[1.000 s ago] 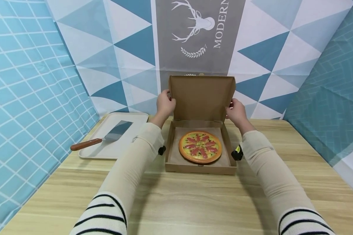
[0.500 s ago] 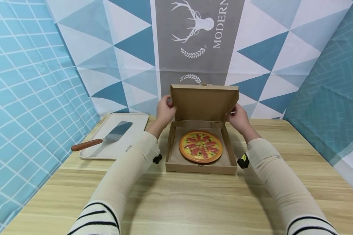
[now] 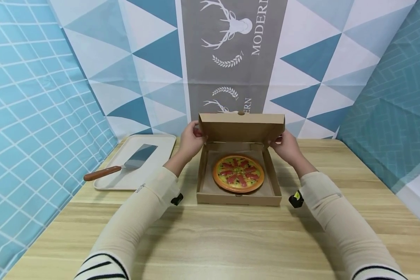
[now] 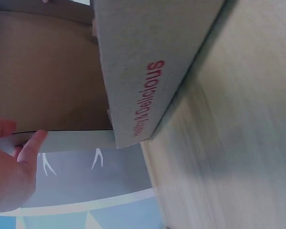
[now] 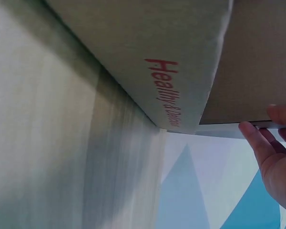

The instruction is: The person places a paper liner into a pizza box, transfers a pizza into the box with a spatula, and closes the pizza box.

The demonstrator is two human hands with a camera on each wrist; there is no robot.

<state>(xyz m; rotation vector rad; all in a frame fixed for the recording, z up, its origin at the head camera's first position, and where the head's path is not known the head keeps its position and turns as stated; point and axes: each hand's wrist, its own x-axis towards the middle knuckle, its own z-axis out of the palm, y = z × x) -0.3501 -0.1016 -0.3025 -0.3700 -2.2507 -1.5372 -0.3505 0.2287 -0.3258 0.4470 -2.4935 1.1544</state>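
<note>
A brown cardboard pizza box (image 3: 238, 199) stands on the table with its lid (image 3: 241, 130) raised and leaning forward over the back part. Inside, on a sheet of brown paper, lies a round pizza (image 3: 238, 174) with red topping strips. My left hand (image 3: 191, 140) pinches the lid's left side flap; in the left wrist view the thumb and fingers (image 4: 34, 143) straddle its edge. On the opposite side my right hand (image 3: 287, 147) pinches the right flap, and the right wrist view shows its fingertips (image 5: 248, 129) at that edge. Red lettering (image 5: 164, 90) runs along the box's side wall.
Left of the box, a cream tray (image 3: 129, 182) lies near the table's left edge. Across it rests a pizza server (image 3: 140, 156), its wooden handle (image 3: 102, 173) sticking out past the rim. A patterned cloth backdrop (image 3: 154, 70) rises right behind the table.
The lid has tipped forward and down from nearly upright, its front edge dropping. Both hands have moved lower along with it, still holding the side flaps. Box base, pizza and tray stay put.
</note>
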